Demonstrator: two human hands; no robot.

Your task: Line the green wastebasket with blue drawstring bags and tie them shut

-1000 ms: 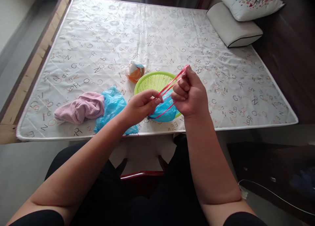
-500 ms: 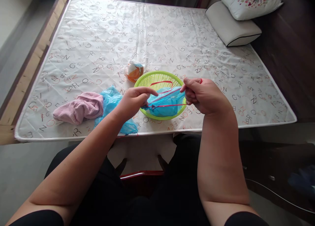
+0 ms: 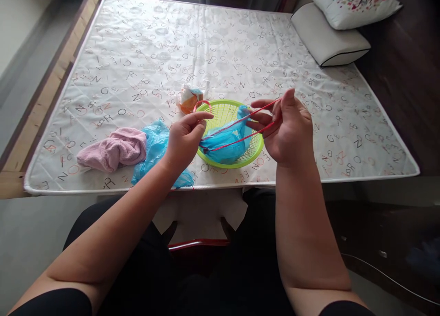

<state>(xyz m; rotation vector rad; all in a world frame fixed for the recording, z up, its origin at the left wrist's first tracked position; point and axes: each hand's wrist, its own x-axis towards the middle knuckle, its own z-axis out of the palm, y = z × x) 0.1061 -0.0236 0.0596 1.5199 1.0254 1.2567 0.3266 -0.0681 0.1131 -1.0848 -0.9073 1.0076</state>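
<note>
Over a green plastic basket (image 3: 256,158), a blue plastic bag (image 3: 227,146) is stretched between my hands. My left hand (image 3: 187,137) pinches the bag at its gathered left end, and a small loop of red drawstring stands up by its fingertips. Two red drawstring strands (image 3: 237,141) run from there to my right hand (image 3: 287,125), taut and slanting upward. That hand has the strands caught under its thumb, while its other fingers are partly spread beside a bunched blue corner of the bag. Whether those fingertips touch the corner is hard to tell.
Left of the basket lie a pink towel (image 3: 113,151) and another blue plastic bag (image 3: 151,141). Behind it sits an orange and white bundle in plastic (image 3: 189,98). All rest on a letter-patterned mattress (image 3: 144,45). Two pillows (image 3: 330,36) lie at the far right corner.
My right hand has turned palm-up and risen, drawing the red strands higher. The bag's right end has bunched and lifted. A red loop now shows above my left hand.
</note>
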